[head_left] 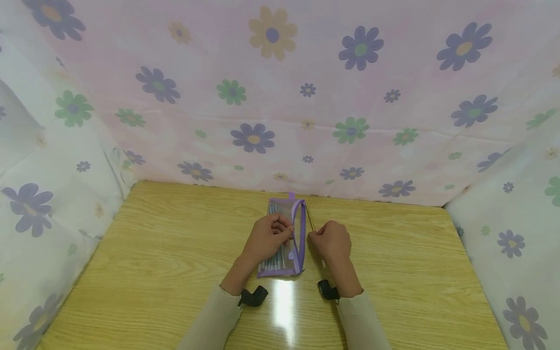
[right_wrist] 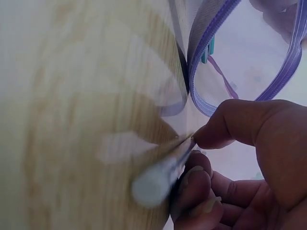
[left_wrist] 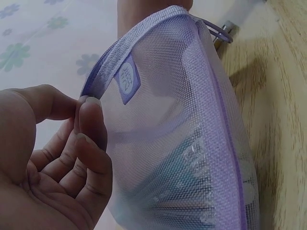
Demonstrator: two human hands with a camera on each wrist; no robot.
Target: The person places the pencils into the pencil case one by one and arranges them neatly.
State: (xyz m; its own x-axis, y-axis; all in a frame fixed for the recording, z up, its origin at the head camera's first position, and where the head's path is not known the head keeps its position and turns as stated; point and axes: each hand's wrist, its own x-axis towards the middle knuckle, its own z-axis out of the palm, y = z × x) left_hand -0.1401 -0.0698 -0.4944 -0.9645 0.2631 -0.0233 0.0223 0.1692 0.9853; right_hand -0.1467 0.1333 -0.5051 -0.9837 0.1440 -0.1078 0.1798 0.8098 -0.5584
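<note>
A mesh zip pouch (head_left: pixel 303 243) with purple trim lies on the table, its zip side gaping toward the right. Several slim teal and clear sticks (head_left: pixel 273 264) show through its mesh. My left hand (head_left: pixel 267 236) pinches the zip edge of the pouch between thumb and forefinger, as the left wrist view shows. Just right of the opening, my right hand (head_left: pixel 333 240) pinches a slim gold-coloured stick (head_left: pixel 310 218) by its middle. In the right wrist view the stick's near end (right_wrist: pixel 148 189) is whitish and blurred, low over the wood.
The wooden table (head_left: pixel 175 233) is enclosed by flower-print cloth (head_left: pixel 297 112) at the back and both sides. A black wrist mount (head_left: pixel 254 296) sits at the left cuff and another black mount (head_left: pixel 327 290) at the right. Light glares on the table between the forearms.
</note>
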